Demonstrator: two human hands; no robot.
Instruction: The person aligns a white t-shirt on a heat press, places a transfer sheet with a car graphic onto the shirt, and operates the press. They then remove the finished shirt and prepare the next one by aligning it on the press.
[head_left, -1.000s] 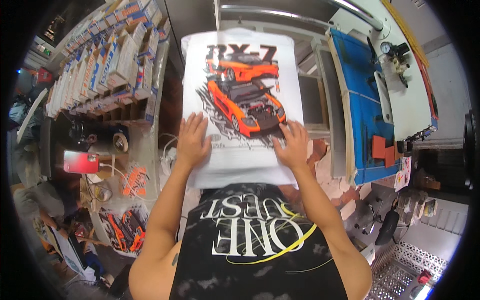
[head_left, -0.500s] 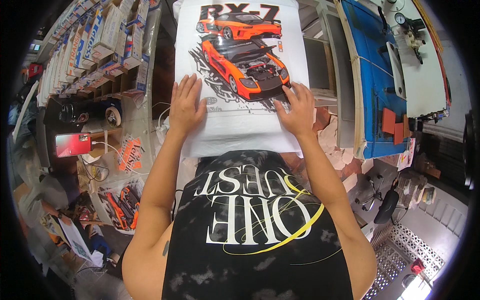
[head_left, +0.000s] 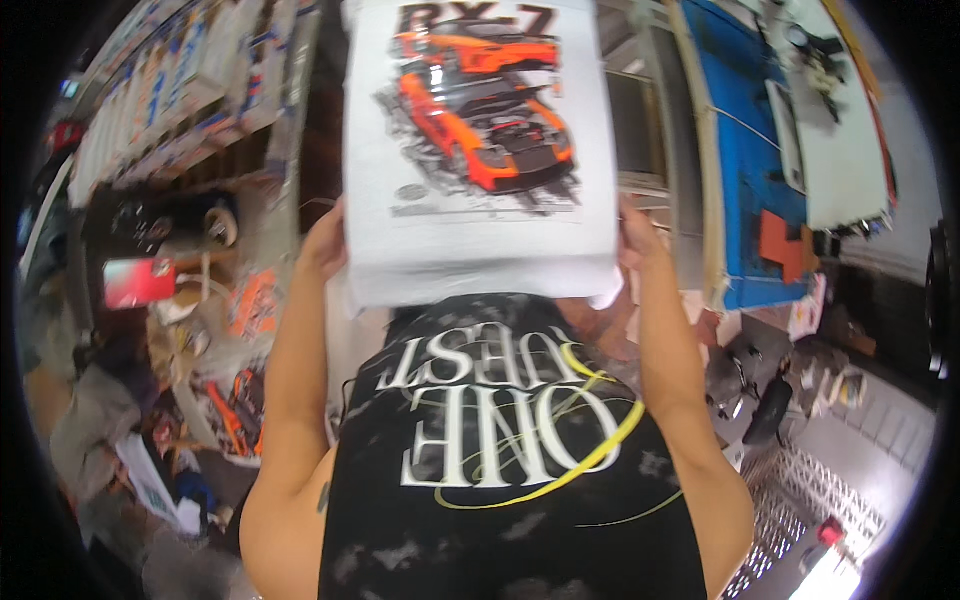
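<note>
A white T-shirt (head_left: 480, 250) with a printed picture of orange and black sports cars lies spread over a flat board in front of me. Its near edge falls just beyond my black patterned top. At the shirt's left side is my left hand (head_left: 325, 243), its fingers mostly hidden behind the side edge. My right hand (head_left: 638, 235) is at the opposite edge, fingers partly tucked out of sight and blurred. Both hands are beside the shirt, none on the print; whether they grip the fabric cannot be made out.
Upright cardboard boxes (head_left: 190, 90) fill the far left, above a red phone (head_left: 140, 283) and a clear sheet with an orange print (head_left: 253, 303). A blue panel (head_left: 755, 150) stands on the right, with red-orange pieces (head_left: 783, 247) on it. Lower right is a dark chair (head_left: 768, 412).
My hands, spread flat on the shirt's face before, have moved outward and down to its two side edges. The view has blurred slightly.
</note>
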